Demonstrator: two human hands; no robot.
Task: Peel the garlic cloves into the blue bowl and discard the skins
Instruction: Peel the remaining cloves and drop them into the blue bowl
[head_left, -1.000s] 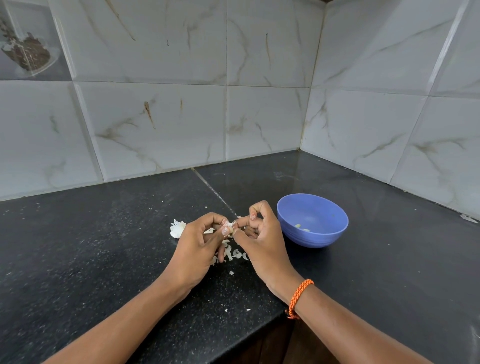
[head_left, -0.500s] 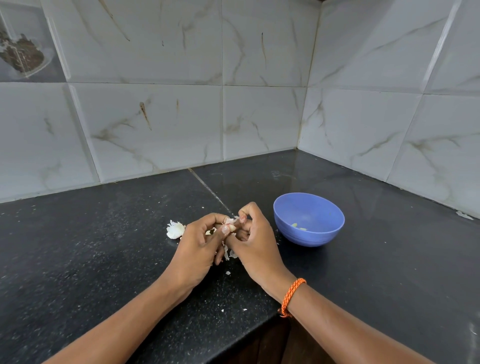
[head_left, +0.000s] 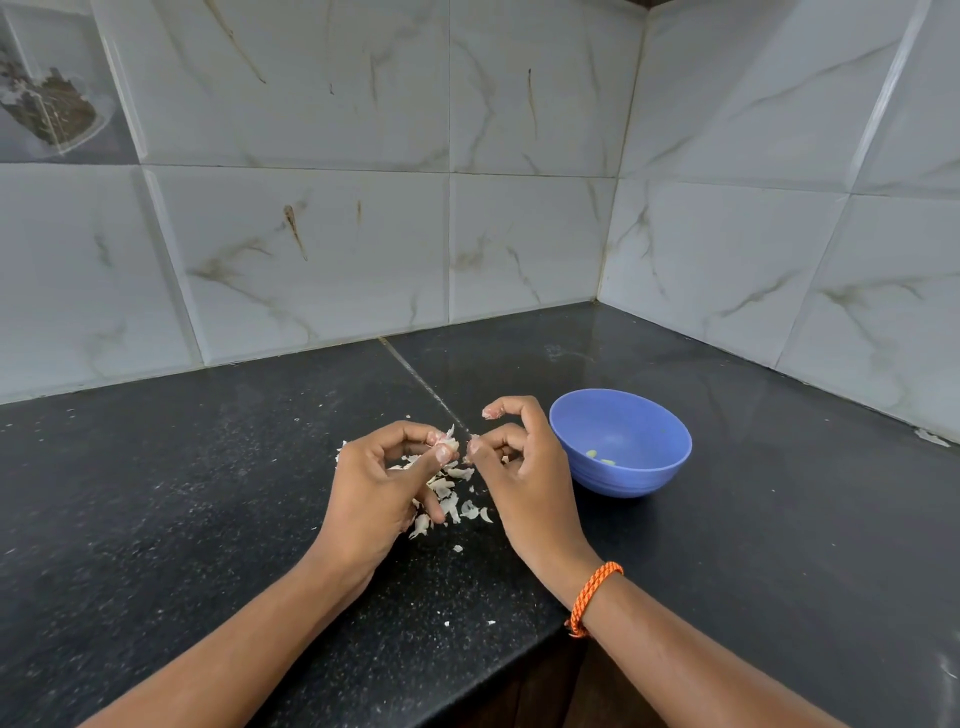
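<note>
A: Black stone countertop (head_left: 208, 493), head view. The left hand (head_left: 374, 499) pinches a garlic clove (head_left: 451, 446) between thumb and forefinger above a pile of skins (head_left: 447, 499), which lies just inside the front edge. Where does the peeled clove belong?

B: It belongs in the blue bowl (head_left: 621, 441), which stands just right of the hands, nearer the back corner; two or three pale peeled pieces (head_left: 597, 457) already lie in it.

A: What does the right hand (head_left: 524, 467) hold?

B: Its thumb and middle finger meet in a pinch close beside the clove, probably on a flake of skin, though that is too small to confirm. The forefinger (head_left: 511, 408) arches above, touching nothing.

A: How is this step best done?

B: Judged from here: hold the clove steady, strip each flake away from it over the pile, and keep skin out of the bowl.
</note>
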